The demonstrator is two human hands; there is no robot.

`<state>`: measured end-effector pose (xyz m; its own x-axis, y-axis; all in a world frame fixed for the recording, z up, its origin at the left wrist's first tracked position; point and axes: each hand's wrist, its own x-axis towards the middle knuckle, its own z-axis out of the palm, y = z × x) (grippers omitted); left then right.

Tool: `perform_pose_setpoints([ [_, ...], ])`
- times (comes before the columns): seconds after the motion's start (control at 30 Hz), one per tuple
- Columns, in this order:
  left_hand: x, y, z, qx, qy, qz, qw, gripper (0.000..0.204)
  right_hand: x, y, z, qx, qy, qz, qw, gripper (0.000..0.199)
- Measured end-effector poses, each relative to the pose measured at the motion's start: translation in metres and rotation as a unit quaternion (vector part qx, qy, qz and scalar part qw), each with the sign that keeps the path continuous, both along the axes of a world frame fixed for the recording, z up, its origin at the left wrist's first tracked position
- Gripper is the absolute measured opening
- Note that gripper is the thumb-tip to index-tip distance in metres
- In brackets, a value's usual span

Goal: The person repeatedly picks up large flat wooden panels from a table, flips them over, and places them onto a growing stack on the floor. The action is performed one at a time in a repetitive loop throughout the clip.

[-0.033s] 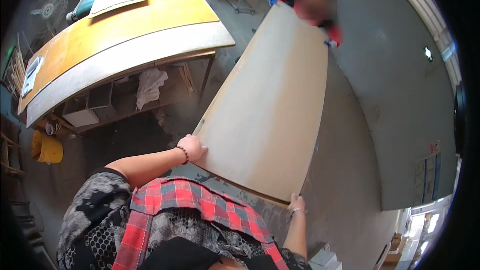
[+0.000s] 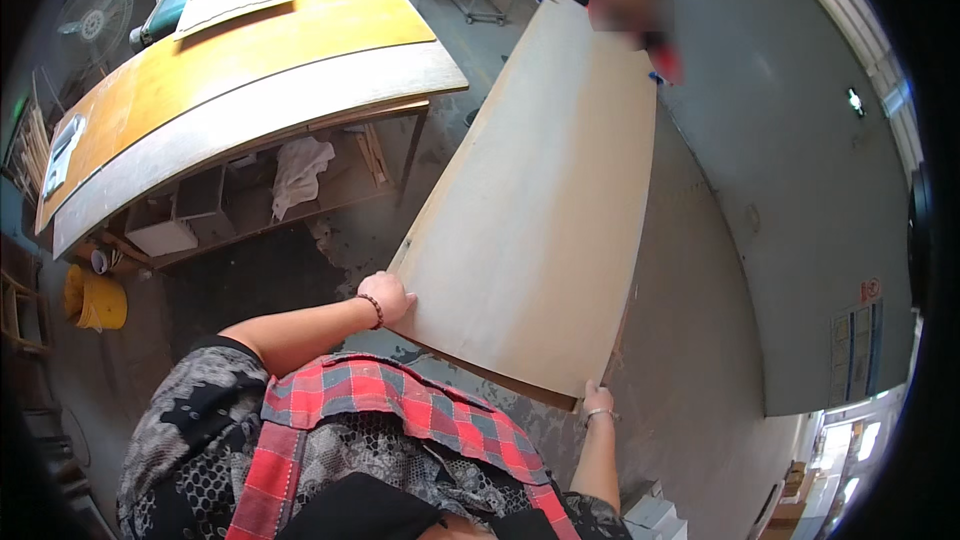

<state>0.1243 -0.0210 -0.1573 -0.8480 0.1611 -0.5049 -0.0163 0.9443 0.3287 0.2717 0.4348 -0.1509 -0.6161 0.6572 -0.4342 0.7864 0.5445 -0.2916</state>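
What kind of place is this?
Likely a woodworking or panel workshop: a large pale board held by its edges, flat sheets on a workbench, and thin, wood-like strips stored beneath.

Floor (image 2: 690,370): grey, marked by worn, darker patches. Wall (image 2: 800,190): right side, plain grey-blue, fitted with a notice panel (image 2: 856,350) and, above it, a small red-marked sign (image 2: 869,290). A bright opening (image 2: 838,445) admits light at lower right; cardboard boxes (image 2: 790,510) are stacked near it. Desk (image 2: 270,105): left side, pale front section, yellow-orange surface behind, lower shelf (image 2: 347,185) bearing a white cloth (image 2: 300,175). A caged fan (image 2: 93,23) stands behind its far left; a yellow bucket (image 2: 103,300) rests near its left end
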Motion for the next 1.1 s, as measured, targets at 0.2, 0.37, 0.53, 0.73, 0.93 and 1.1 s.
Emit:
perform_pose_setpoints([
  [0.2, 0.022, -0.022, -0.022, 0.146, 0.043, 0.167, 0.974, 0.053, -0.026, -0.004, 0.057, 0.025, 0.098, 0.036, 0.994, 0.053],
  [0.37, 0.002, -0.097, -0.023, 0.459, -0.144, 0.404, 0.778, 0.046, -0.037, -0.022, 0.131, -0.387, 0.206, 0.169, 0.883, 0.032],
  [0.53, 0.004, -0.182, 0.015, 0.471, 0.066, 0.406, 0.780, 0.042, -0.095, -0.103, 0.100, -0.611, 0.213, 0.131, 0.751, 0.034],
  [0.73, -0.006, -0.310, 0.047, 0.318, 0.224, 0.385, 0.837, 0.040, -0.225, -0.266, 0.040, -0.591, 0.228, -0.045, 0.773, 0.052],
  [0.93, 0.009, -0.431, 0.054, 0.296, 0.302, 0.379, 0.823, 0.041, -0.230, -0.390, -0.031, -0.332, 0.388, 0.014, 0.859, 0.054],
  [1.1, 0.002, -0.513, 0.069, 0.311, 0.324, 0.400, 0.799, 0.036, -0.273, -0.490, -0.003, -0.327, 0.399, 0.026, 0.857, 0.053],
])
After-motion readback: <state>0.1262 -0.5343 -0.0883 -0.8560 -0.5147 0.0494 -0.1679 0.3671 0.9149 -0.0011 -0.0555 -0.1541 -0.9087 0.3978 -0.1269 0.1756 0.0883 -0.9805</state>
